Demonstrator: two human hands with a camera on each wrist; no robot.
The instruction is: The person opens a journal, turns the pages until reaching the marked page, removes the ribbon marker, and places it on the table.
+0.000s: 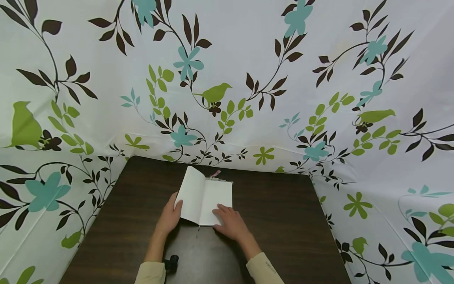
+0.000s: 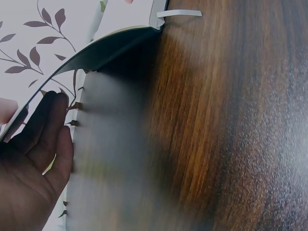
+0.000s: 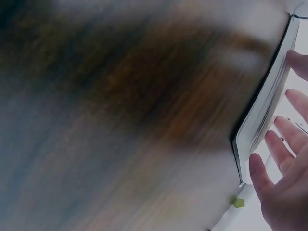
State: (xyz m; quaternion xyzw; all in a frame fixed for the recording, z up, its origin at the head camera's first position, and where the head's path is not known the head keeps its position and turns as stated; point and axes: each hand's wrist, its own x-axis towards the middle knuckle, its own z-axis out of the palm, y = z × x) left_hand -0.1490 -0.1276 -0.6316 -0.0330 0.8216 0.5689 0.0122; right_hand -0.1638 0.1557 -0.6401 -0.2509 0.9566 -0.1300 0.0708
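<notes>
An open notebook (image 1: 217, 193) with blank white pages lies on the dark table, its left side raised at a slant. My left hand (image 1: 169, 215) grips that raised side by its outer edge, thumb on the page. In the left wrist view the fingers of this hand (image 2: 41, 154) lie behind the dark cover (image 2: 113, 54). A pale ribbon (image 2: 183, 13) sticks out at the spine's lower end. On the right page rests my right hand (image 1: 232, 223). The right wrist view shows its fingers (image 3: 260, 173) spread along the edge of the page block (image 3: 262, 108).
Just behind the notebook's top edge lies a small pinkish item (image 1: 215, 173). A black device (image 1: 172, 263) is at the left wrist. The wooden table (image 1: 283, 221) is bordered by white cloth (image 1: 241, 35) with leaves, flowers and birds at the back and sides.
</notes>
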